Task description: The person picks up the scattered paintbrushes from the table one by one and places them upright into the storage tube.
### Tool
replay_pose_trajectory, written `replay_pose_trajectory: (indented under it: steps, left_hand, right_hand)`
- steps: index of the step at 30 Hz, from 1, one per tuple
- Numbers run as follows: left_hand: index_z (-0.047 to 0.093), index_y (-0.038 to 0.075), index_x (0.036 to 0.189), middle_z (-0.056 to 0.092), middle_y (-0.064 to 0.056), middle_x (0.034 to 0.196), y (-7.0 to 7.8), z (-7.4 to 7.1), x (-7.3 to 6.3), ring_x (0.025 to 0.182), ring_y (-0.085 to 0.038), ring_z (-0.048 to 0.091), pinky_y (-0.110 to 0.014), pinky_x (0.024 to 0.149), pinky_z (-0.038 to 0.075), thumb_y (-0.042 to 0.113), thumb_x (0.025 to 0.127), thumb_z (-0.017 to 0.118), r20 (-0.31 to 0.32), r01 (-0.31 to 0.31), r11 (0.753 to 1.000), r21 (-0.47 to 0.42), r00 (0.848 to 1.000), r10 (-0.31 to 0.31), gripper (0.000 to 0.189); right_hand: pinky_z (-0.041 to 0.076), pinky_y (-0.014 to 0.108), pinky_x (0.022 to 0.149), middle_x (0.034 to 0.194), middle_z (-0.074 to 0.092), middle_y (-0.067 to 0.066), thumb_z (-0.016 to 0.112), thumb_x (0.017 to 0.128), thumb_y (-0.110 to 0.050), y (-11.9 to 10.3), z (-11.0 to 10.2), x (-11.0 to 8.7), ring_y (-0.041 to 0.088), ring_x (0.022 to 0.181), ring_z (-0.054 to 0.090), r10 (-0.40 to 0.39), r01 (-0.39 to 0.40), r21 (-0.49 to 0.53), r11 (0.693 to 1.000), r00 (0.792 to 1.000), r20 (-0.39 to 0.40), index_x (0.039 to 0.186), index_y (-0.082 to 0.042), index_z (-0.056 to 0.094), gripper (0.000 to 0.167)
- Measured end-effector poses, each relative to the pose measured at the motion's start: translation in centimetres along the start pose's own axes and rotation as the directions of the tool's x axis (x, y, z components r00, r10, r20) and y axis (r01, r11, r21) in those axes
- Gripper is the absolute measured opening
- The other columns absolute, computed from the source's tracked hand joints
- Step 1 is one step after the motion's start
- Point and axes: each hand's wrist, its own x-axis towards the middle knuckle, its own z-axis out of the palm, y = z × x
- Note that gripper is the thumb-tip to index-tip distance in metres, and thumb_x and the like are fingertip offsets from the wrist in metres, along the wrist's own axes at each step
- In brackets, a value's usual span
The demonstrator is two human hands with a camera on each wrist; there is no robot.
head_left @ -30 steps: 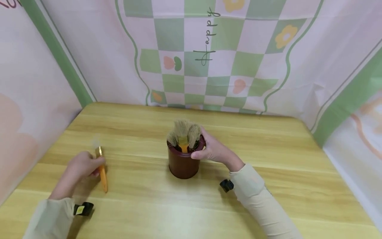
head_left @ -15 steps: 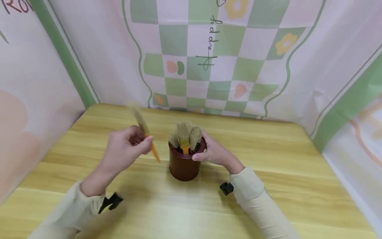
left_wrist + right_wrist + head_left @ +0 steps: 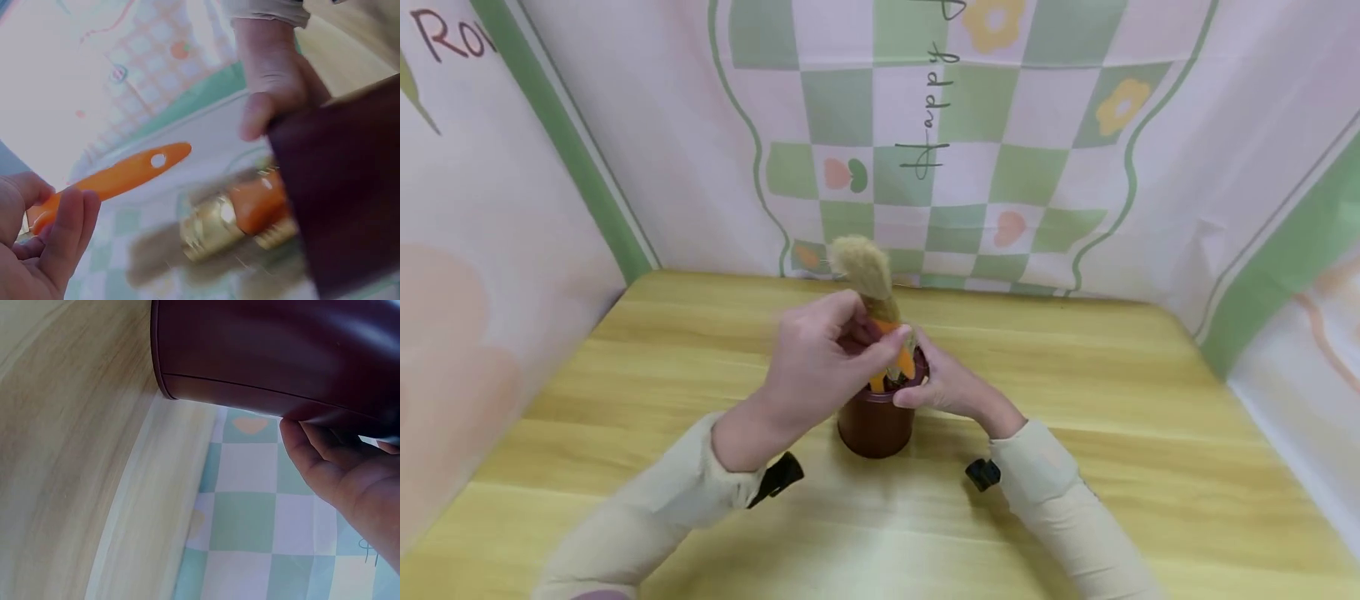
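My left hand [image 3: 808,354] pinches a paintbrush [image 3: 863,268] by its orange handle, with the pale bristles up. The lower end of that handle [image 3: 128,174] is over the mouth of a dark red cylindrical cup [image 3: 876,432]. In the left wrist view, the handle's tip with its hole is outside the cup. Other paintbrushes [image 3: 215,230] with orange handles and gold ferrules stand bristles-up in the cup, largely hidden by the left hand in the head view. My right hand [image 3: 953,385] grips the cup's rim from the right, thumb in front.
The cup stands on a wood-grain table [image 3: 1150,467]. A patterned cloth [image 3: 1033,108] with green checks hangs behind the far edge, and similar cloth covers both sides. A black wrist device [image 3: 983,473] sits at each sleeve cuff.
My left hand has lifted the paintbrush from the table's left side and carried it right, over the cup. The right hand keeps its grip on the cup.
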Motion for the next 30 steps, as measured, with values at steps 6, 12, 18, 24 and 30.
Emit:
replay_pose_trajectory:
  steps: [6,12,18,24,30]
  left_hand:
    - [0.056,0.002,0.067,0.062,-0.009,0.065,0.2,1.5,1.1,0.056,-0.013,0.066,-0.014,0.054,0.051,0.009,0.079,0.075,0.007,0.005,0.994,0.107,1.0,-0.006,0.024]
    - [0.059,0.001,0.072,0.064,-0.008,0.067,0.2,1.9,1.4,0.058,-0.014,0.066,-0.018,0.053,0.051,0.013,0.083,0.074,0.044,0.081,0.98,0.183,0.995,-0.091,0.022]
    - [0.061,0.001,0.078,0.063,-0.007,0.067,0.5,2.5,1.7,0.059,-0.014,0.063,-0.019,0.053,0.05,0.019,0.085,0.073,0.088,0.094,0.955,0.28,0.988,-0.123,0.022]
    - [0.057,0.003,0.074,0.058,-0.005,0.062,0.4,3.2,1.6,0.054,-0.014,0.056,-0.019,0.049,0.044,0.019,0.086,0.072,0.101,0.059,0.94,0.336,0.99,-0.098,0.026]
    - [0.056,0.004,0.074,0.058,-0.005,0.062,0.3,3.6,1.4,0.052,-0.014,0.055,-0.022,0.049,0.045,0.017,0.086,0.072,0.096,0.039,0.935,0.353,0.992,-0.078,0.024]
  right_hand:
    - [0.043,0.029,0.102,0.133,0.052,0.005,0.071,0.076,-0.061,0.2,0.2,0.3,0.018,0.118,0.051,-0.043,0.043,-0.011,0.999,0.998,0.046,0.143,-0.019,0.035,0.087]
    - [0.049,0.028,0.095,0.124,0.055,0.007,0.074,0.078,-0.052,0.3,0.2,0.2,0.02,0.109,0.056,-0.032,0.029,0.049,0.998,0.997,0.063,0.143,-0.02,0.03,0.085]
    - [0.05,0.029,0.087,0.114,0.057,0.007,0.072,0.079,-0.053,0.0,0.0,0.2,0.02,0.099,0.056,-0.041,0.039,0.037,0.999,0.997,0.06,0.134,-0.013,0.038,0.077]
    - [0.047,0.029,0.068,0.11,0.054,0.004,0.069,0.075,-0.064,-0.2,0.0,0.0,0.019,0.086,0.053,-0.01,0.012,-0.039,0.999,0.999,0.035,0.136,-0.017,0.037,0.083]
    - [0.047,0.027,0.089,0.123,0.054,0.006,0.072,0.077,-0.057,0.0,-0.2,0.0,0.016,0.104,0.054,-0.033,0.034,-0.033,0.999,0.999,0.031,0.139,-0.013,0.037,0.083]
